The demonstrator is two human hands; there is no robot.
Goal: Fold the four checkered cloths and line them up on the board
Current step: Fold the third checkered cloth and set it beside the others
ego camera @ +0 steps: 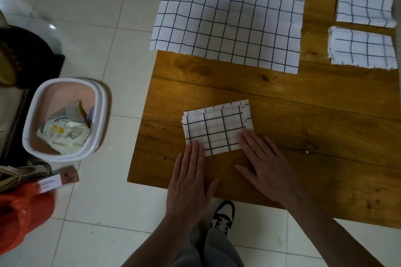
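Your left hand [191, 176] and right hand [263, 163] (fingers flat, spread) pressed the folded checkered cloth [217, 129] onto the wooden board [314, 115].

A single view is given, taken from a camera worn on the head. The scene is looked down on steeply, almost from straight above, and slightly forward. The board [282, 115] is seen close, filling the middle and right of the frame, with its far and right edges cut off. The floor [97, 6] is taken in at the left and bottom. The wide angle is shown by bent lines near the edges. The person's own legs and shoe [223, 215] are caught at the bottom.
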